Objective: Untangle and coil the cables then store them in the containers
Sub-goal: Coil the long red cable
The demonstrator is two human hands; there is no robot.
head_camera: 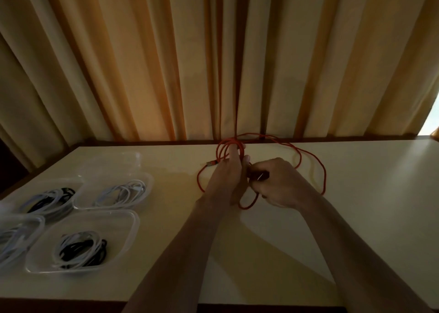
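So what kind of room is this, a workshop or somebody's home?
Probably a home or an office room, not a workshop: long curtains hang behind a plain pale table, and the only gear is clear plastic containers of coiled cables.

A pale cream table with a smooth, faintly glossy top fills the lower part of the view. Behind the table's far edge hang long pleated curtains in tan and orange folds. To the right of the curtains, a narrow gap lets in bright daylight; otherwise the room is dim and warm-toned.
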